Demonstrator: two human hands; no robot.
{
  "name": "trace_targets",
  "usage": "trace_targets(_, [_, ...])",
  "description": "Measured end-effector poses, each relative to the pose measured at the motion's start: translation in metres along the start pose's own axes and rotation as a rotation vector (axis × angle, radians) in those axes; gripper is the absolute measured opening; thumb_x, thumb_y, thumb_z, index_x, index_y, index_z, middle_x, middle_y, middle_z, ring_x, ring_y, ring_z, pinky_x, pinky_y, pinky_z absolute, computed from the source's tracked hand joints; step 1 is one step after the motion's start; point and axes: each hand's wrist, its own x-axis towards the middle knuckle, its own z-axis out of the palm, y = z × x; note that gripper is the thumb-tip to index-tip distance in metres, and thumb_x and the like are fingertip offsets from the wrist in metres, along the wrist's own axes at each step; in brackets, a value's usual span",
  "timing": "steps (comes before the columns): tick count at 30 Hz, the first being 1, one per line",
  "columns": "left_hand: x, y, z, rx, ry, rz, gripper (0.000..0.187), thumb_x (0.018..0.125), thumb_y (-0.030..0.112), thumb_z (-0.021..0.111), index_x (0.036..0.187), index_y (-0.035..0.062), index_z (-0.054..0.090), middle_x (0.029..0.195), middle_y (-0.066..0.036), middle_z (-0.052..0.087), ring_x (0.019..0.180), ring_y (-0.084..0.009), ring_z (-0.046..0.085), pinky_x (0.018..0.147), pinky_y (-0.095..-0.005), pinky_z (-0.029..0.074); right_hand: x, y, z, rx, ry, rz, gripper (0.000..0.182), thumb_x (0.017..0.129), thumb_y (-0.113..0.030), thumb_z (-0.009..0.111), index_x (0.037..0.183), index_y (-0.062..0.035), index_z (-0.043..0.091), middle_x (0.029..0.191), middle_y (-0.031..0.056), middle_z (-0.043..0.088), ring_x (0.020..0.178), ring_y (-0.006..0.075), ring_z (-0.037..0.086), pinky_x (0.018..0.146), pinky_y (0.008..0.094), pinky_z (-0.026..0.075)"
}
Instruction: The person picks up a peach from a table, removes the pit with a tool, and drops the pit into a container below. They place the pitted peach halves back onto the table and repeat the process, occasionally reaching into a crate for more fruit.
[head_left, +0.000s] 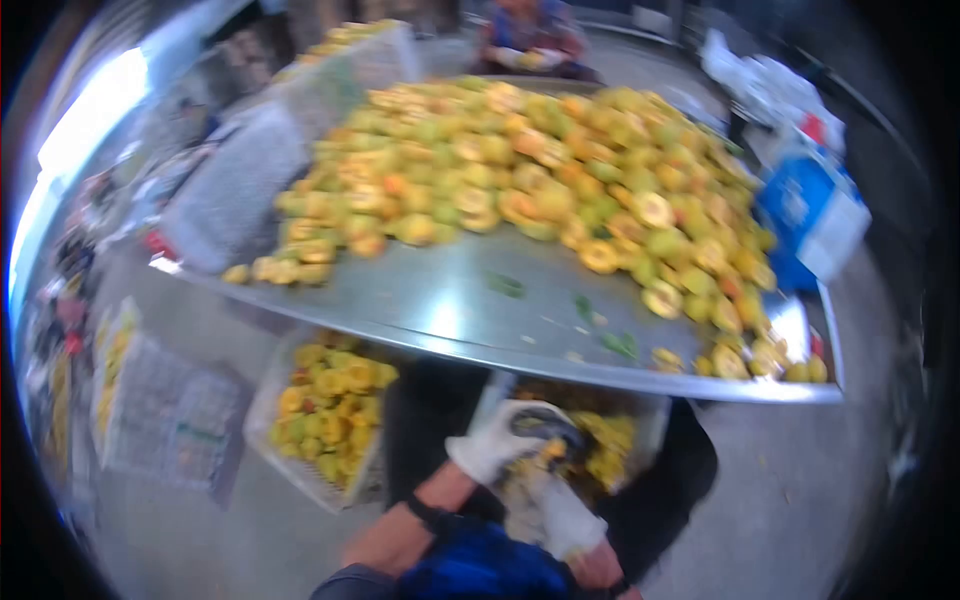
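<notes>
My left hand (495,440), in a white glove, is curled around a dark curved object (548,424) that is too blurred to name. A small yellow-orange piece of fruit (553,450) shows just below it, between my two hands. My right hand (567,515), also white-gloved, reaches up from the lower right close to that piece; motion smears its fingers. Both hands are over a crate (655,420) between my knees, with yellow fruit pieces (608,445) inside.
A metal tray table (400,285) stands in front, heaped with yellow-orange fruit (540,190), many cut open. Left of my legs is a crate of fruit pieces (335,400), with another white crate (170,420) beyond. A blue-and-white bag (805,215) hangs right. Another person (530,40) sits opposite.
</notes>
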Motion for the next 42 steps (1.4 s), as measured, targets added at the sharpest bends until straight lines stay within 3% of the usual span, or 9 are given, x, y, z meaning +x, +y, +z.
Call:
trace_targets(4, [0.007, -0.016, 0.0, 0.152, 0.074, 0.096, 0.037, 0.087, 0.011, 0.071, 0.12, -0.0006, 0.06, 0.105, -0.008, 0.066, 0.088, -0.0108, 0.061, 0.075, -0.0255, 0.053, 0.001, 0.007, 0.009, 0.07, 0.21, -0.081, 0.031, 0.101, -0.042, 0.048, 0.095, -0.0175, 0.066, 0.068, -0.0025, 0.058, 0.05, 0.0135, 0.05, 0.041, 0.0269, 0.039])
trace_targets(6, [0.018, -0.011, 0.003, 0.144, 0.112, 0.135, 0.034, 0.087, 0.011, 0.07, 0.118, 0.0, 0.061, 0.097, -0.006, 0.066, 0.078, -0.0082, 0.06, 0.067, -0.0239, 0.052, 0.005, -0.002, 0.018, 0.185, 0.164, 0.012, 0.047, 0.1, -0.055, 0.041, 0.067, -0.0222, 0.042, 0.043, -0.0086, 0.021, 0.03, 0.0111, 0.019, 0.032, 0.0285, 0.017])
trace_targets(9, [0.011, 0.009, 0.005, -0.02, 0.006, 0.147, 0.031, 0.088, 0.012, 0.07, 0.115, 0.001, 0.06, 0.087, -0.003, 0.064, 0.07, -0.0056, 0.057, 0.058, -0.0225, 0.049, 0.001, -0.001, 0.026, 0.093, -0.139, -0.101, 0.05, 0.099, -0.057, 0.04, 0.066, -0.0205, 0.041, 0.044, -0.0072, 0.028, 0.032, 0.0113, 0.024, 0.034, 0.0277, 0.023])
trace_targets(16, [0.0, -0.002, -0.006, -0.005, 0.189, 0.076, 0.036, 0.086, 0.012, 0.071, 0.118, 0.0037, 0.057, 0.095, -0.005, 0.064, 0.082, -0.0098, 0.059, 0.072, -0.0262, 0.05, 0.005, 0.007, 0.037, 0.025, -0.168, -0.078, 0.046, 0.098, -0.054, 0.045, 0.07, -0.0179, 0.041, 0.048, -0.0049, 0.031, 0.037, 0.0132, 0.028, 0.038, 0.0295, 0.025])
trace_targets(23, [0.014, 0.025, 0.0, 0.235, -0.159, 0.189, 0.036, 0.086, 0.007, 0.07, 0.117, 0.0, 0.055, 0.096, -0.006, 0.064, 0.083, -0.0095, 0.059, 0.074, -0.0263, 0.051, 0.008, 0.011, 0.028, 0.084, -0.256, -0.18, 0.043, 0.097, -0.051, 0.049, 0.074, -0.0153, 0.042, 0.052, -0.0026, 0.033, 0.041, 0.0152, 0.032, 0.042, 0.0313, 0.028])
trace_targets(26, [0.007, 0.022, 0.012, 0.126, 0.13, 0.257, 0.033, 0.087, 0.008, 0.07, 0.116, 0.0002, 0.058, 0.095, -0.004, 0.064, 0.082, -0.0092, 0.059, 0.073, -0.0255, 0.05, 0.044, 0.019, -0.039, -0.91, 0.177, -0.592, 0.043, 0.086, -0.027, 0.063, 0.109, 0.0094, 0.056, 0.091, 0.0291, 0.059, 0.084, 0.0478, 0.056, 0.075, 0.0527, 0.045])
trace_targets(30, [0.0, 0.027, 0.028, 0.078, 0.344, 0.408, 0.028, 0.088, 0.007, 0.07, 0.114, 0.0012, 0.061, 0.093, -0.003, 0.064, 0.081, -0.008, 0.057, 0.071, -0.0238, 0.049, 0.022, 0.012, 0.008, -0.503, 0.096, -0.314, 0.037, 0.091, -0.039, 0.053, 0.092, -0.0019, 0.05, 0.073, 0.015, 0.047, 0.064, 0.0334, 0.044, 0.06, 0.0428, 0.037])
trace_targets(36, [-0.002, 0.006, 0.0, -0.026, 0.138, -0.038, 0.032, 0.089, 0.011, 0.067, 0.12, 0.0052, 0.059, 0.103, -0.002, 0.062, 0.082, -0.0068, 0.055, 0.072, -0.0226, 0.048, 0.004, 0.001, 0.03, -0.204, -0.03, -0.106, 0.05, 0.099, -0.057, 0.039, 0.067, -0.0189, 0.041, 0.044, -0.0063, 0.03, 0.033, 0.0118, 0.026, 0.036, 0.0278, 0.025])
trace_targets(42, [-0.011, -0.013, 0.003, -0.283, 0.168, 0.046, 0.036, 0.094, 0.018, 0.062, 0.127, 0.0047, 0.057, 0.114, -0.003, 0.063, 0.093, -0.0095, 0.06, 0.085, -0.0261, 0.05, 0.008, 0.004, 0.02, 0.065, -0.266, 0.016, 0.046, 0.099, -0.055, 0.042, 0.071, -0.0172, 0.042, 0.049, -0.0049, 0.029, 0.037, 0.0119, 0.027, 0.039, 0.0286, 0.025])
